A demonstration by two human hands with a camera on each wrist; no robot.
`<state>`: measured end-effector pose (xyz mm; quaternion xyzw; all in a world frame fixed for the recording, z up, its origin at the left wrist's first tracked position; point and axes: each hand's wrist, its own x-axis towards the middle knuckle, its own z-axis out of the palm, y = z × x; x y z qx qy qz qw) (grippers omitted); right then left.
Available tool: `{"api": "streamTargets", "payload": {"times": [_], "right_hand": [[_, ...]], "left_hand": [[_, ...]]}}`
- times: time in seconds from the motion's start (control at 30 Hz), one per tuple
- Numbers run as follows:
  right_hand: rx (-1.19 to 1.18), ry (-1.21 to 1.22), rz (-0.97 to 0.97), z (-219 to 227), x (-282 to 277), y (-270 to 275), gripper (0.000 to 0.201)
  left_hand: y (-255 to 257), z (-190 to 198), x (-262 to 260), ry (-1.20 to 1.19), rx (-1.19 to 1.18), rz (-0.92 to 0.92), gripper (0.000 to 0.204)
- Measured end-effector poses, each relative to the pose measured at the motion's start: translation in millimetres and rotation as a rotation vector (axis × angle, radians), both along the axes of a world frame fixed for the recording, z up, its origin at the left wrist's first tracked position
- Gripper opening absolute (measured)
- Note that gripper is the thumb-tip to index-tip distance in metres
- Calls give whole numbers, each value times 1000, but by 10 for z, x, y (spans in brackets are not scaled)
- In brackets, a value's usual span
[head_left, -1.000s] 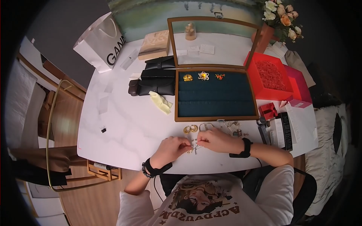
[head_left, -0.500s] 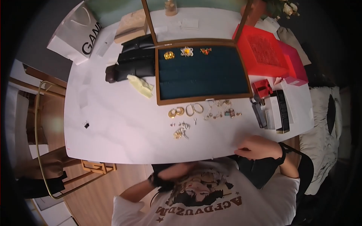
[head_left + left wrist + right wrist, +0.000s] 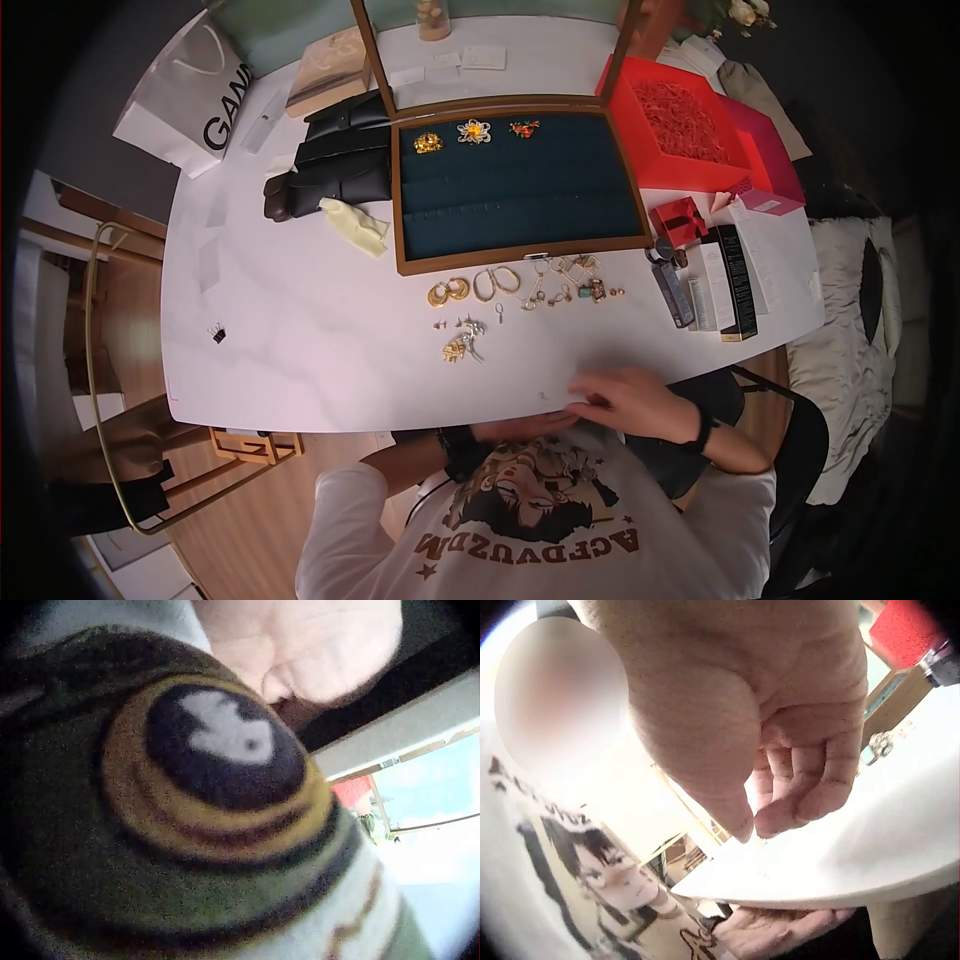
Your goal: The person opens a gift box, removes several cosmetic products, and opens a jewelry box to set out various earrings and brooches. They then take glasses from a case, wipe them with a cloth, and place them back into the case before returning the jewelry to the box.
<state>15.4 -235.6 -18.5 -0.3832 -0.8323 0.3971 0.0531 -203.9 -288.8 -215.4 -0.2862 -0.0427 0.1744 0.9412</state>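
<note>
My right hand [image 3: 640, 405] hovers at the table's front edge, fingers loosely bent and thumb tip close to the index finger in the right wrist view; nothing shows between them. Just below that edge, my left hand [image 3: 784, 930] lies palm up with its fingers stretched out. A tiny speck-like piece [image 3: 543, 396] is on the tabletop near both hands. Farther in are a gold and silver jewelry cluster [image 3: 462, 347], gold hoop earrings [image 3: 448, 291], larger thin hoops [image 3: 497, 283] and several small earrings [image 3: 560, 294]. The left wrist view mostly shows the printed shirt [image 3: 225, 825].
A wooden jewelry box [image 3: 525, 257] stands with its glass lid raised, three brooches in its back row. To its left are black pouches [image 3: 340, 180] and a yellow cloth [image 3: 353, 227]. Right of it are a red box [image 3: 625, 130] and slim cartons [image 3: 735, 290]. A binder clip [image 3: 218, 335] lies left.
Both hands have left the jewelry cluster and drawn back to the table's front edge. The right hand has lately moved left, toward the left hand. The head view has tilted down.
</note>
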Motion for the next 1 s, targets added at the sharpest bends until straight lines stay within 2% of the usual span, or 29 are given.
{"api": "streamTargets", "payload": {"times": [0.07,0.13,0.23,0.33,0.4,0.53,0.67,0.73,0.83,0.93,1.0], "right_hand": [[54,-11,27,-138,-161,-5,26],[217,60,82,-306,-271,1,24],[259,49,209,-412,-343,73,17],[297,65,194,-395,-392,81,11],[309,27,215,-378,-417,106,10],[373,-19,242,-380,-525,263,7],[349,1,124,-259,-692,670,8],[433,48,2,-209,-739,870,8],[461,35,-50,-201,-778,1050,10],[460,8,-63,-327,-792,1115,13],[448,-13,-51,-330,-778,1145,15]], "left_hand": [[-61,-8,-12,14,45,9,49],[-98,4,-27,41,130,33,51],[-128,40,-52,84,267,83,54],[-117,151,-81,108,354,109,57],[-67,360,-112,232,560,122,61],[-173,333,-175,323,540,31,62],[-204,578,-386,542,986,-90,58],[-227,738,-498,651,1207,-151,56],[-263,902,-615,813,1556,-240,50],[-316,1039,-663,835,1630,-292,53],[-263,1296,-747,784,1657,-299,51]]}}
